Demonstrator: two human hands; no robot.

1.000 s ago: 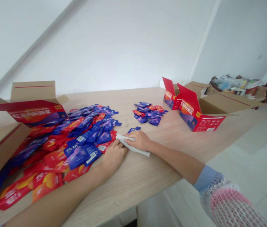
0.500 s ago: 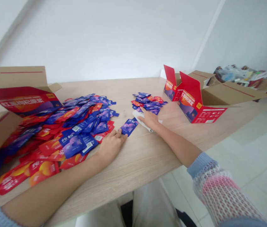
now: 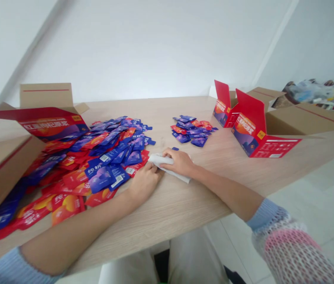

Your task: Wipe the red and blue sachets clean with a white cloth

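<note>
My right hand (image 3: 180, 162) is closed on a folded white cloth (image 3: 181, 176), pressing it down on the table. Beneath the cloth and my right fingers lies a blue pouch (image 3: 175, 148), with just its far corner showing. My left hand (image 3: 145, 182) has its fingers curled at the pouch's near end, right against the cloth. Its fingertips are partly covered. To the left spreads a large heap of flat blue and red pouches (image 3: 101, 177). Farther off, a smaller pile of similar pouches (image 3: 190, 128) sits beyond my right hand.
A tipped, open carton (image 3: 54, 124) lies at the left with pouches spilling from it. At the right stand two open red cartons, a nearer one (image 3: 276, 148) and a farther one (image 3: 222, 110). Bags and clutter (image 3: 317, 92) are at the far right.
My right hand has moved the cloth left and nearer, over the blue pouch, which lay in plain view before. My left hand stays at the pouch's end. The view has shifted slightly left.
</note>
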